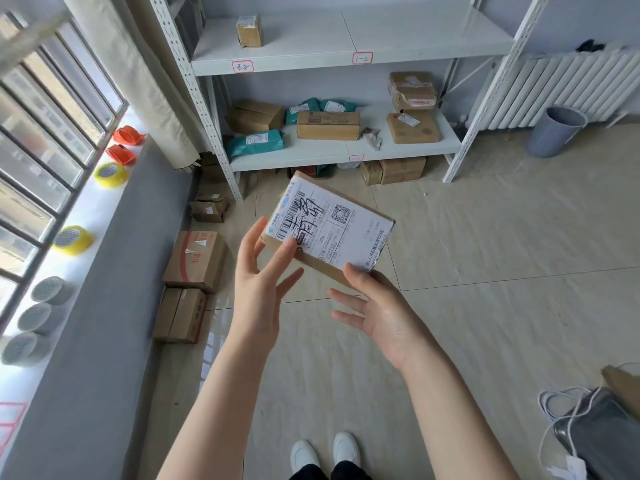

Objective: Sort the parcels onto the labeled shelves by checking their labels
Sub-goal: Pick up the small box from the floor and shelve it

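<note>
I hold a flat brown cardboard parcel (332,230) in front of me, its white shipping label with barcode, QR code and handwritten characters facing up. My left hand (263,278) pinches its near left corner with thumb and forefinger. My right hand (374,306) grips its near right corner, fingers spread beneath. Beyond stands a white metal shelf unit (346,152) with handwritten red-bordered labels (242,66) on its edges. The upper shelf carries one small box (249,30); the lower one holds several boxes and teal mailer bags (256,142).
Cardboard boxes (195,259) lie on the tiled floor along the left wall and under the shelf. Tape rolls (110,173) line the windowsill. A grey bin (557,131) stands by the radiator at right. A bag with white cables (602,431) lies at bottom right.
</note>
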